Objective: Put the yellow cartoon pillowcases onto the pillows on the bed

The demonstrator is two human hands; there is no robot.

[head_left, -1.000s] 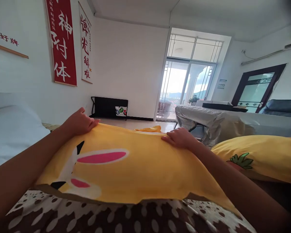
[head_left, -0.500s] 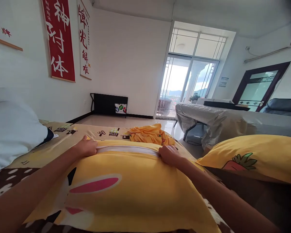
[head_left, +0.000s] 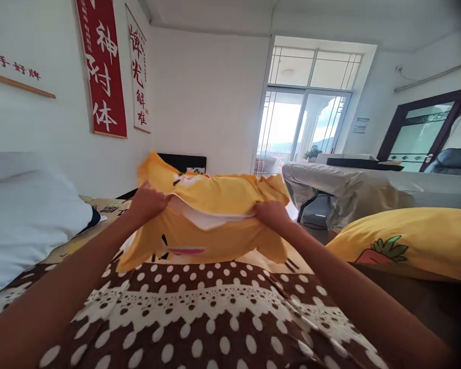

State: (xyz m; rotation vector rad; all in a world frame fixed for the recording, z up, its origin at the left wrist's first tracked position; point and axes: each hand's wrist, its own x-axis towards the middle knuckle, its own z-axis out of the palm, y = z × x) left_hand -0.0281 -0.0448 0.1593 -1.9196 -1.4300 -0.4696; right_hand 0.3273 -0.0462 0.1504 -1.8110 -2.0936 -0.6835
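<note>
Lifted off the bed, a yellow pillowcase (head_left: 200, 241) with a pink-and-white printed figure hangs between my hands. A white strip of pillow (head_left: 211, 219) shows along its open side. My left hand (head_left: 148, 202) is closed round the left end of the opening. At the right end, my right hand (head_left: 272, 215) grips the fabric with its fingers curled in. The case's far part stands up beyond the hands, and its corners hang loose. Below it lies the brown, white-dotted bedding (head_left: 215, 328).
A white pillow (head_left: 26, 210) lies on the left. To the right sits another yellow pillow (head_left: 418, 241) with a carrot print. Behind it stands a table under clear plastic (head_left: 346, 184). Scrolls (head_left: 103, 77) hang on the left wall, and a glass door (head_left: 303, 128) is at the back.
The pillowcase has gone from lying on the bed to being raised and tilted, held in both hands. The dotted bedding is uncovered in front, and the crumpled orange cloth is no longer distinguishable.
</note>
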